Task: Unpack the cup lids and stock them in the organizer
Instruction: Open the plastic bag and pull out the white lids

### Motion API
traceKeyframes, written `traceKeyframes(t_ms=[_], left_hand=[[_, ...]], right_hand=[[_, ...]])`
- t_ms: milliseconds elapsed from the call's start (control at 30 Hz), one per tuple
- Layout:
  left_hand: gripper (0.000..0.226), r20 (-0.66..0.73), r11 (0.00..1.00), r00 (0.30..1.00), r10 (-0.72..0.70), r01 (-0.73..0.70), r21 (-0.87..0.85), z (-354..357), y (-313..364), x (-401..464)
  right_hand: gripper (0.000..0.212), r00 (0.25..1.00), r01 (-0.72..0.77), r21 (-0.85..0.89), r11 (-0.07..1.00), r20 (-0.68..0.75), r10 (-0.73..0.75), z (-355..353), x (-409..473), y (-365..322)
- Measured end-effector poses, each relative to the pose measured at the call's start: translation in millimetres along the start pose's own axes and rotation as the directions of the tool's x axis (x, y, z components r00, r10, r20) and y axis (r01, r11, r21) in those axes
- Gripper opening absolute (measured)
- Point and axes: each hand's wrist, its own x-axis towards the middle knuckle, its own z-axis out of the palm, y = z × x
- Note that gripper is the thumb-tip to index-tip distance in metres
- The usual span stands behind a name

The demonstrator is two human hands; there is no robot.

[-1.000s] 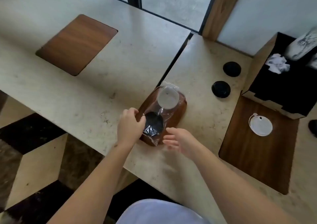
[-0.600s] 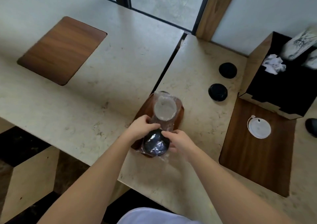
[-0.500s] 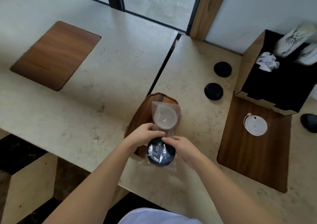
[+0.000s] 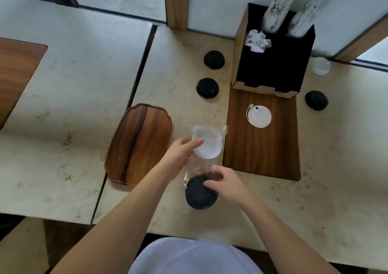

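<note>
Bag of lids (image 4: pixel 204 164) now lies off the wooden tray (image 4: pixel 139 143) on the table near its front edge, left hand (image 4: pixel 181 152) pinching the white lid (image 4: pixel 207 144) end, right hand (image 4: pixel 223 182) gripping the black lid (image 4: pixel 199 195): unpacking starts, organizer (image 4: pixel 273 57) unstocked.

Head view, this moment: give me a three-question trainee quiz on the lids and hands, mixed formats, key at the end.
1. True or false: the wooden tray has lids resting on it.
2. Multiple choice: the right hand touches A) the white lid on the dark wood inlay, B) the black lid in the plastic bag, C) the organizer.
3. Fill in: the left hand rests on the bagged ____ lid.

Key: 1 false; 2 B; 3 white.
</note>
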Motion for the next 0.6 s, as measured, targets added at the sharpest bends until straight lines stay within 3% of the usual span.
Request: traceKeyframes(t_ms=[167,467,533,600], left_hand=[[0.052,0.001,0.997,0.999,0.035,-0.035,0.069,50.1,-10.3,-6.6],[0.037,-0.066,0.997,0.995,0.074,-0.073,0.019,110.7,-17.7,-12.6],[0.034,-0.058,0.995,0.994,0.094,-0.093,0.022,122.8,-19.1,-15.2],[0.03,-0.065,0.991,0.991,0.117,-0.112,0.077,132.3,-20.6,-17.1]], right_hand=[[0.013,1.0,0.018,-0.026,1.0,-0.022,-0.018,-29.3,-18.6,33.3],[0.015,1.0,-0.012,0.107,0.994,0.001,0.012,-63.9,-33.2,74.3],[0.023,0.999,-0.021,0.072,0.997,0.031,0.019,-74.3,-35.5,78.6],[0.051,0.999,-0.038,0.081,0.996,0.036,0.035,-88.2,-37.8,80.3]])
